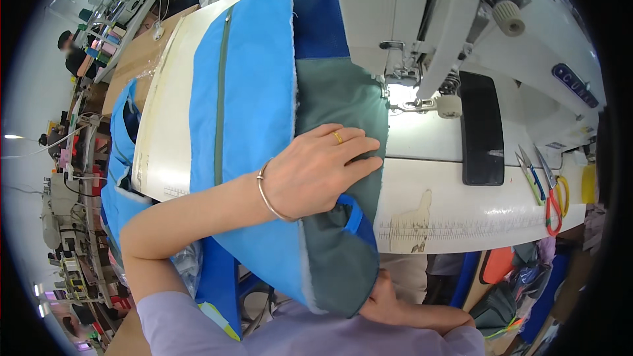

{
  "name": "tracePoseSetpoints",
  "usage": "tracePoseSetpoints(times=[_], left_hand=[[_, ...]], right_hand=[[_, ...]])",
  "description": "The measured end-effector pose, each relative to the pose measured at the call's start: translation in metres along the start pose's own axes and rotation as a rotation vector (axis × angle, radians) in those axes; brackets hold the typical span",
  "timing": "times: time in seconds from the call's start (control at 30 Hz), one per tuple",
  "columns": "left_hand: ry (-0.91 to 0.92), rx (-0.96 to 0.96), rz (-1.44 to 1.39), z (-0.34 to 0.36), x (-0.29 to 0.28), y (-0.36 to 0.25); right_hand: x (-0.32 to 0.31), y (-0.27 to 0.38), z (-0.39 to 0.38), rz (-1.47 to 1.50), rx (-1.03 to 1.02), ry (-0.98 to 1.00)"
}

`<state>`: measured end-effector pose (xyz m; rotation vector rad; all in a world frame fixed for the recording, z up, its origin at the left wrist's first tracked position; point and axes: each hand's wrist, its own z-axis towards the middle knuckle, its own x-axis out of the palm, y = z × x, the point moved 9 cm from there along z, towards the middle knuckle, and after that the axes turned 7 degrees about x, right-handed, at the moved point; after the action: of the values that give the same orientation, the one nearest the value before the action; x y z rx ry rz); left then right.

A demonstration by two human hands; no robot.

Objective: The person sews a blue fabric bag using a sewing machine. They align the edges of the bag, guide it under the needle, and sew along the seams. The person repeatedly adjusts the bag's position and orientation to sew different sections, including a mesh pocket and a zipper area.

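The left hand (pixel 316 171) is lying flat, fingers spread and released, pressing the blue and grey-green fabric (pixel 264 112) that is draping over the table (pixel 448 204) front edge beside the sewing machine (pixel 422 20). The right hand (pixel 395 303) is reaching under the fabric's hanging edge; I cannot tell its grip. Scissors (pixel 550 191) are lying well apart, right.

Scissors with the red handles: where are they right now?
In the head view, the red-handled scissors lie at the far right of the white sewing table, beside green-handled snips, right of the black phone.
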<state>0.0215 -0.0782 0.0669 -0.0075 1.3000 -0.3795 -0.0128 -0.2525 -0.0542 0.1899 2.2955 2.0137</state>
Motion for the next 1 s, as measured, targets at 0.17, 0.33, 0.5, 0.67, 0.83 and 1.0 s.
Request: tracePoseSetpoints(times=[0.17,0.33,0.5,0.67,0.83,1.0], left_hand=[[-0.03,0.027,0.013,0.009,-0.002,0.016],[0.038,-0.004,0.013,0.024,-0.003,0.039],[-0.076,-0.102,-0.12,0.018,-0.054,0.076],[-0.426,-0.536,0.388,-0.107,-0.139,0.13],[-0.277,-1.438,-0.304,-0.217,-0.087,0.185],[-0.615,-1.085,-0.484,-0.194,-0.109,0.165]], right_hand=[[-0.009,0.014,0.007,0.181,0.131,0.118],[-0.016,0.014,0.014,0.699,0.441,0.025],[-0.01,0.021,0.019,1.05,0.59,0.107],[-0.048,0.056,-0.006,0.276,0.344,0.115],[-0.068,0.158,0.005,-0.414,-0.401,-0.29],[-0.046,0.119,0.085,-0.287,0.154,-0.113]])
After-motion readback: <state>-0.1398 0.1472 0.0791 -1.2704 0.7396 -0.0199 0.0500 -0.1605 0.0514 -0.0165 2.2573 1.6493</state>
